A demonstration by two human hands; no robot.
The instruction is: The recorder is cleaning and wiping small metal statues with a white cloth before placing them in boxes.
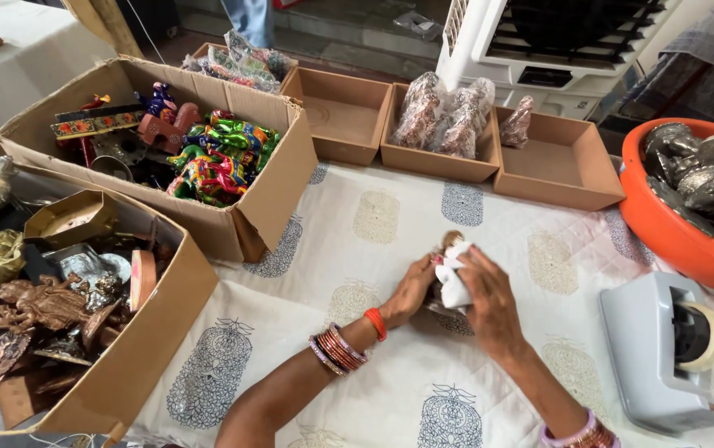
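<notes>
My left hand point(411, 290) grips a small brown metal figurine point(451, 240) from the left, low on its body. Only the figurine's rounded top shows above my fingers. My right hand point(490, 303) presses a white cloth point(453, 278) against the figurine's right side. Both hands meet over the printed white tablecloth point(374, 249) near the table's middle. Red and gold bangles ring my left wrist, and pink ones my right.
Two big cardboard boxes, one with painted toys point(216, 162) and one with dark metal figures point(50, 307), stand at left. Shallow brown trays point(560, 166) line the far edge, one holding wrapped figurines point(448, 116). An orange tub point(676, 236) and a grey tape dispenser point(664, 348) sit at right.
</notes>
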